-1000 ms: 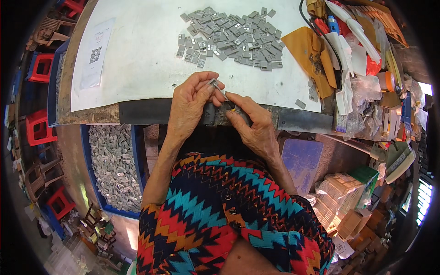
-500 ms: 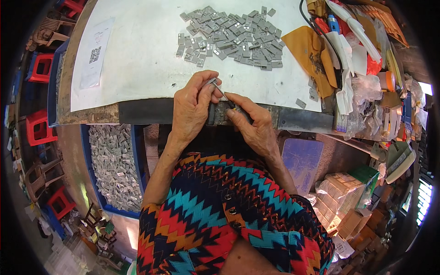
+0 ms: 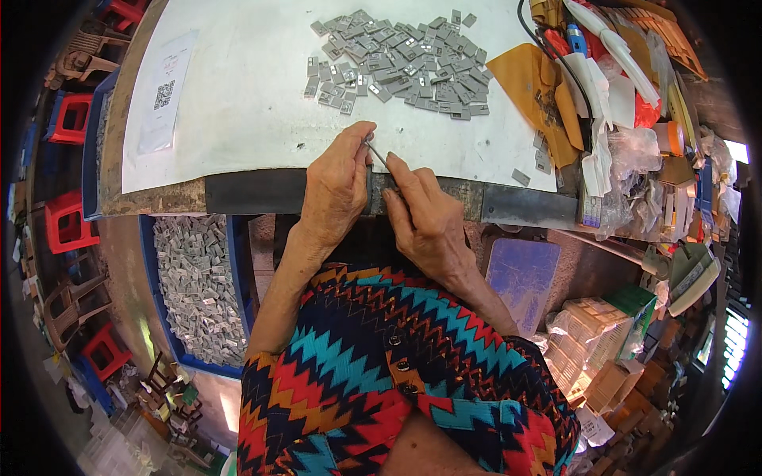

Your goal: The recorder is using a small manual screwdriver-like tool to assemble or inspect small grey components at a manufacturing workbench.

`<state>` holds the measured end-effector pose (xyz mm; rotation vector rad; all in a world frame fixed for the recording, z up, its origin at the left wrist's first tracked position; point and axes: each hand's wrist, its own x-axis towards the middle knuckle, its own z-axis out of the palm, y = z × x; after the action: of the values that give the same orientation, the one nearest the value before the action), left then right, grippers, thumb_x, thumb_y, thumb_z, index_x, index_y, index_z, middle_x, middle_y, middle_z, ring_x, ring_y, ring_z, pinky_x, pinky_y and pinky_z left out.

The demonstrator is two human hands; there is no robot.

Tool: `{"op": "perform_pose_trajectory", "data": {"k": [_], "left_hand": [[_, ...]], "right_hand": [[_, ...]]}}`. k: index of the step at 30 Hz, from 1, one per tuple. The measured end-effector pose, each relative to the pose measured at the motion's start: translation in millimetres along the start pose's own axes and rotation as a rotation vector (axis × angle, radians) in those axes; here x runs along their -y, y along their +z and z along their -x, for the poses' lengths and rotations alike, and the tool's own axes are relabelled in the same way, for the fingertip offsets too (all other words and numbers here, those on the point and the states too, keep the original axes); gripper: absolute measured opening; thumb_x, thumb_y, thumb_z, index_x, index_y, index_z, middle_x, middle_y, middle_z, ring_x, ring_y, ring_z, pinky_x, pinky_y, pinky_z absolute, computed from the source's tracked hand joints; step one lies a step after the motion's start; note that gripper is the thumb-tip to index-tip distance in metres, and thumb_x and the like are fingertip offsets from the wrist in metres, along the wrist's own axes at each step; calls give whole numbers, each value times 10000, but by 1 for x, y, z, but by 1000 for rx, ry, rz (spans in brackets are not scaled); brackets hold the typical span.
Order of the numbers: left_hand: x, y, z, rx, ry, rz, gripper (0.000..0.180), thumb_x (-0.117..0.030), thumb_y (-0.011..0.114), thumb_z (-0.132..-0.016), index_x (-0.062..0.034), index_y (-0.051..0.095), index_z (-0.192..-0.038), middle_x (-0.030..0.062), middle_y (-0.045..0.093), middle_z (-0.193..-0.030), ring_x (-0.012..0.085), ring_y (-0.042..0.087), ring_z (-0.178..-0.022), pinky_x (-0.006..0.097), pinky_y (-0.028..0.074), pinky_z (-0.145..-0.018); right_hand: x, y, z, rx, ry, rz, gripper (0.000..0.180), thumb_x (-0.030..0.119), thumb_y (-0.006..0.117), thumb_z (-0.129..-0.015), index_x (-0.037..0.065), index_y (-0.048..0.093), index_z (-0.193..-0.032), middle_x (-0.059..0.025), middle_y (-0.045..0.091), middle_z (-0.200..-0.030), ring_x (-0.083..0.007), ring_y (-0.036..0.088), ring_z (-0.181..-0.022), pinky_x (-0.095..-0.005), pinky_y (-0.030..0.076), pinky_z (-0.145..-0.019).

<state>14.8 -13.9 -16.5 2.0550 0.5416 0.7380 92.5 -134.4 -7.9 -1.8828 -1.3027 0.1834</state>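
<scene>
Metal-shafted tool [image 3: 377, 155]: grasped by right hand [image 3: 427, 216]
Left hand [image 3: 337, 181]: fingers curled, can't say what it grasps
Grey rectangular pieces [image 3: 391, 78]: heaped on white-covered tabletop [image 3: 238, 103]

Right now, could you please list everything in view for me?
small flat pieces: many, grey, on the sheet, mostly heaped
sheet: one, white, covering much of the worktable
printed slip: one, whitish, on the sheet's left
folded sheet: one, orange-brown, right of the heap
plastic bags: several, clear, table's right end
bin: one, blue, filled with grey pieces, below the table's left
stools: at least four, red, far left
board: one, bluish-purple, below the table's right
other clutter: uncounted, mixed, around the edges
thin tool: one, metallic shaft, between the hands
shirt: one, multicoloured, on the person
left hand: one, bare, at the tool's tip
right hand: one, bare, holding the tool
</scene>
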Motion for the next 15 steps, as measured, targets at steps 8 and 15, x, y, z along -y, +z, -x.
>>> {"op": "perform_pose_trajectory", "data": {"k": [8,15], "left_hand": [[0,5,4,-115,45,-44,200,32,477,-866,-14,541,-1051,105,608,-827,134,583,-661,242,476,-591],[5,4,3,-106,42,-27,229,55,466,-854,-14,543,-1059,85,591,-787,122,549,-640,237,460,-580]], "right_hand": [[-1,0,-3,-5,4,-149,385,20,591,-777,4,510,-1153,-133,508,-721,-269,548,-582,-352,437,-474],[2,-4,-8,28,233,-486,294,2,563,-800,-39,549,-1090,-177,588,-807,-289,597,-708,-340,468,-629]]}}
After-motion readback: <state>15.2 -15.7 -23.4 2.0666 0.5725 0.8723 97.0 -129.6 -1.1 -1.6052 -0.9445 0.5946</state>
